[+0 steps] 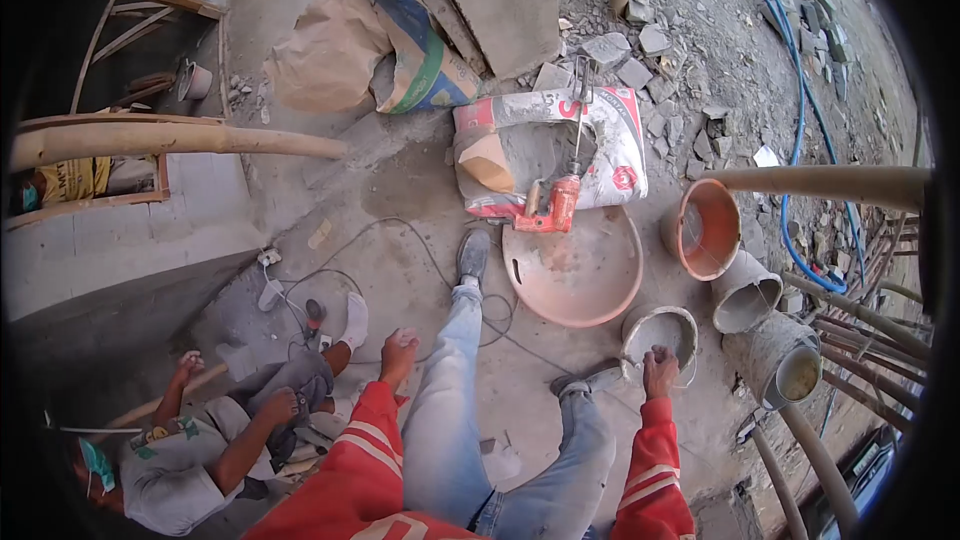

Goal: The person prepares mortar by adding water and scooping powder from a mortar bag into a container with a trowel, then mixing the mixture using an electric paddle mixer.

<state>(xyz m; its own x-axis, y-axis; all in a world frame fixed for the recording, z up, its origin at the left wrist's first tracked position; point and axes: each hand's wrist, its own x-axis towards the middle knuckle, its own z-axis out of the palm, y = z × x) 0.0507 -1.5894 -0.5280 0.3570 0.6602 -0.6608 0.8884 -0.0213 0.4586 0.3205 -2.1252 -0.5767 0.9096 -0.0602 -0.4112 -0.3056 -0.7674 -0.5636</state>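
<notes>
A grey bucket point(670, 328) stands on the floor point(405, 185) beside the right shoe point(568, 384), the right hand point(660, 374) over its near rim; whether it grips the rim I cannot tell. The left hand point(399, 356) is released, fingers loosely curled, beside the left leg point(444, 395). Beyond the bucket, a red drill point(563, 203) lies across a round basin point(590, 282) and a torn bag point(622, 145)

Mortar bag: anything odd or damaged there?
Yes: the mortar bag gapes open, grey contents exposed, and the red power tool lies across it, body overhanging the basin; an awkward, probably dusty resting place.
</notes>
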